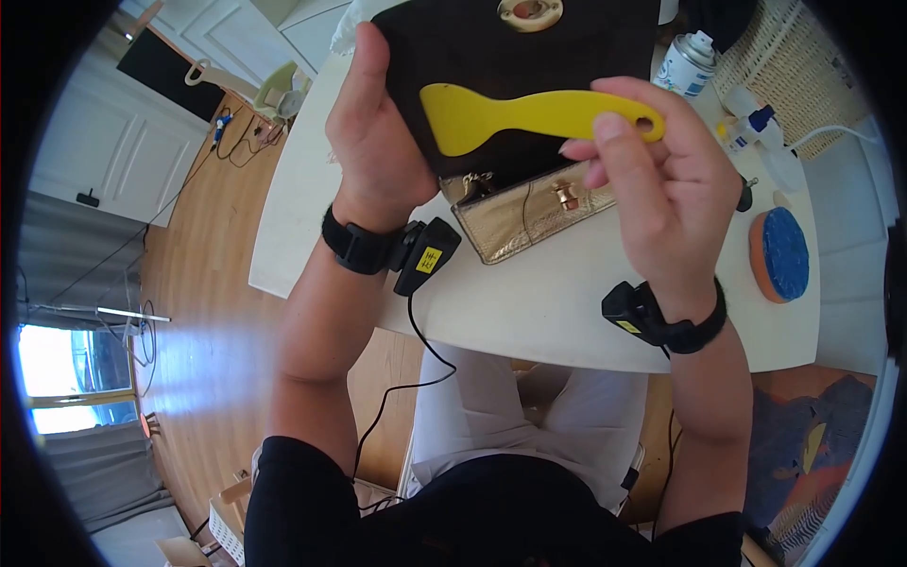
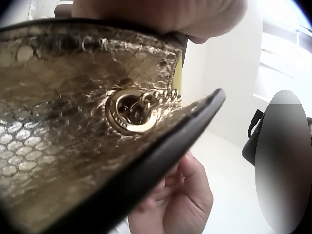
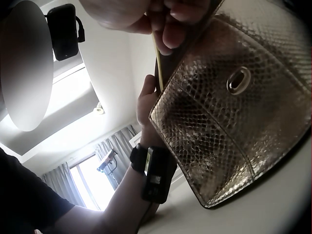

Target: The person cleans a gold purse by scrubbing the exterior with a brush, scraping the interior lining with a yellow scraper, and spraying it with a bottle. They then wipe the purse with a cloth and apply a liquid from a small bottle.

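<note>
A gold snakeskin-textured bag (image 1: 510,227) lies on the table with its dark-lined flap (image 1: 425,52) raised. Against the flap's left side rests my left hand (image 1: 378,151), thumb straight and pointing up, fingers hidden behind the flap. My right hand (image 1: 666,184) pinches the handle end of a yellow plastic scraper (image 1: 529,111), thumb on top. The scraper's wide blade points left, in front of the dark lining. A chain passes through a metal eyelet (image 2: 131,111) in the left wrist view. The right wrist view shows the flap's gold outside (image 3: 214,117) and oval ring (image 3: 239,80).
On the white table (image 1: 529,317), a spray can (image 1: 686,64) and a small bottle (image 1: 753,128) stand at the back right. A round blue-topped pad (image 1: 782,255) with an orange side lies at the right. A woven basket (image 1: 779,57) is behind.
</note>
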